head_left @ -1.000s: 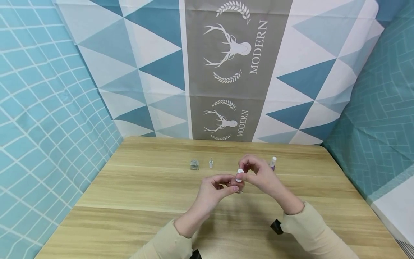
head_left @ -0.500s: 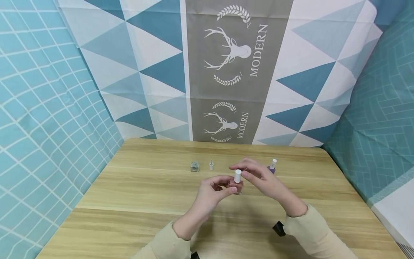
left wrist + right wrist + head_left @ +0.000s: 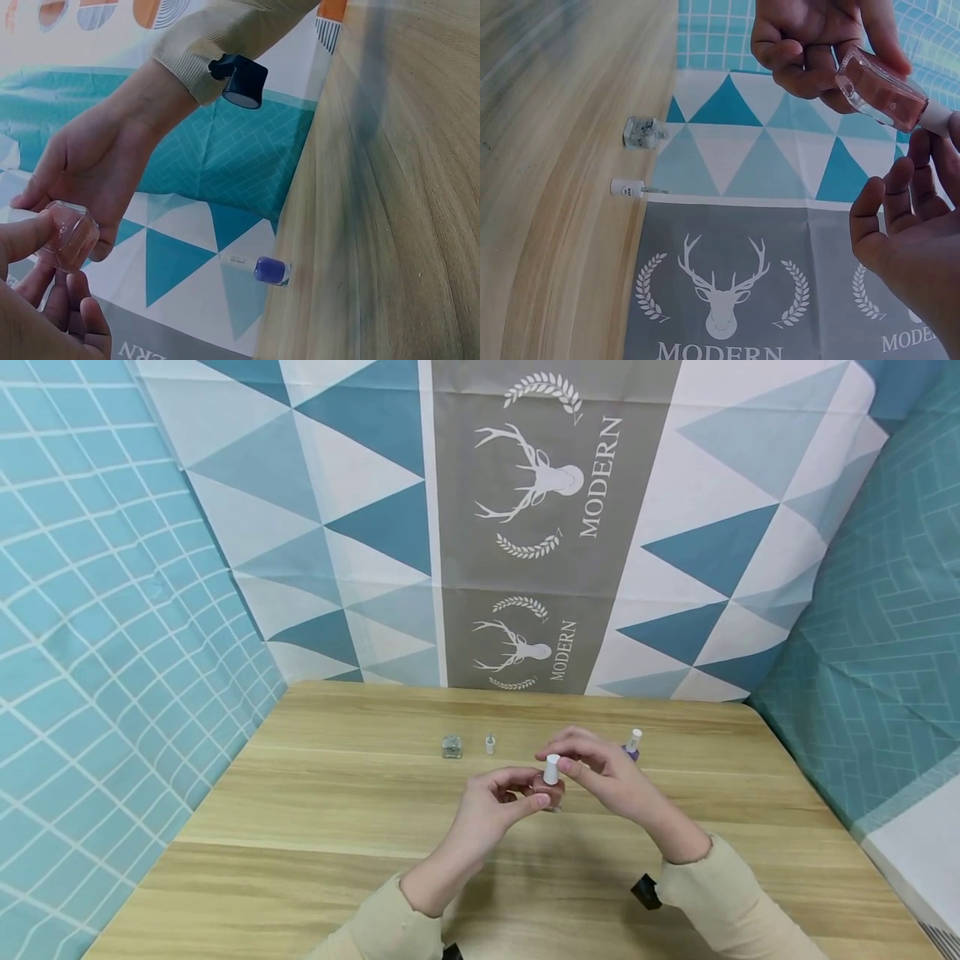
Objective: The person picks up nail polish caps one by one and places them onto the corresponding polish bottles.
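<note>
A nail polish bottle (image 3: 551, 793) with pink polish is held above the table, tilted, with its white cap (image 3: 552, 767) on. My left hand (image 3: 489, 802) grips the glass body between thumb and fingers. At the cap, my right hand (image 3: 609, 774) has its thumb on one side and its fingers on the other, pinching it. The right wrist view shows the pink glass (image 3: 885, 91) plainly, with the cap (image 3: 933, 118) between the right fingertips. In the left wrist view, the left thumb covers part of the bottle (image 3: 71, 236).
Farther back on the wooden table (image 3: 337, 793) stand a small clear glass bottle (image 3: 452, 747) without a cap and a white brush cap (image 3: 490, 745), its brush pointing up. A purple nail polish bottle (image 3: 632, 746) with a white cap stands behind my right hand. Patterned cloth (image 3: 517, 527) hangs behind.
My right fingers were curled over the cap, then spread away from it, and now are close around it again. The left hand keeps its grip. More of the purple bottle shows now.
</note>
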{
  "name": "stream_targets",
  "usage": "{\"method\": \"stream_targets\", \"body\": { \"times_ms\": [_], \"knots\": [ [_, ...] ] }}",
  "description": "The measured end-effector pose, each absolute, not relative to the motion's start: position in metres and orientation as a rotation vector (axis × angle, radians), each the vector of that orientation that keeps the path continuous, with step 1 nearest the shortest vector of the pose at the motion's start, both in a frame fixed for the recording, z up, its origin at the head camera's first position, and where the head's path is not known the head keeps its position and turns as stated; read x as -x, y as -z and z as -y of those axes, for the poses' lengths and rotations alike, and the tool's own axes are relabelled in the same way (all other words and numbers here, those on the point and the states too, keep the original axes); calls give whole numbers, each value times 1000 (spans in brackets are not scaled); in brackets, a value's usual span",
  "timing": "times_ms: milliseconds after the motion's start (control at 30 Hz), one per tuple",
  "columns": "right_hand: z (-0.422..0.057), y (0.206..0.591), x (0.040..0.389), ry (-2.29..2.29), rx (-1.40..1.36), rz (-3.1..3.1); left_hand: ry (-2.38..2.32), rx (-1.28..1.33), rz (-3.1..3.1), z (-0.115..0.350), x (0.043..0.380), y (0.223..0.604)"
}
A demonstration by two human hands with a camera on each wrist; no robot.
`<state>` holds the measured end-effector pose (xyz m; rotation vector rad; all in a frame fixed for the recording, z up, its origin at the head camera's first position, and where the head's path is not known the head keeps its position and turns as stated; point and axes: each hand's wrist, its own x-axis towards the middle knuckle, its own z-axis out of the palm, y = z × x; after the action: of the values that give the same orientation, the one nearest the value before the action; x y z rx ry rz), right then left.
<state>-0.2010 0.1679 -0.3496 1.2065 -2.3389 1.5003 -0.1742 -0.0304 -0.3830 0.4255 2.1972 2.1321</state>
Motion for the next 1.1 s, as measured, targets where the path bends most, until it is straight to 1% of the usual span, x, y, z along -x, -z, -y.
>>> {"method": "stream_targets", "body": {
  "times_ms": [233,733,1100],
  "knots": [
    [-166,352,202,-1513,-1127,2331,-2130,-418,-2200,30,173,382],
    [-163,350,202,-1575,-1049,2309,-2163,-434,-2164,29,173,382],
    [-164,353,206,-1593,-1067,2275,-2167,-443,-2145,28,173,383]
  ]
}}
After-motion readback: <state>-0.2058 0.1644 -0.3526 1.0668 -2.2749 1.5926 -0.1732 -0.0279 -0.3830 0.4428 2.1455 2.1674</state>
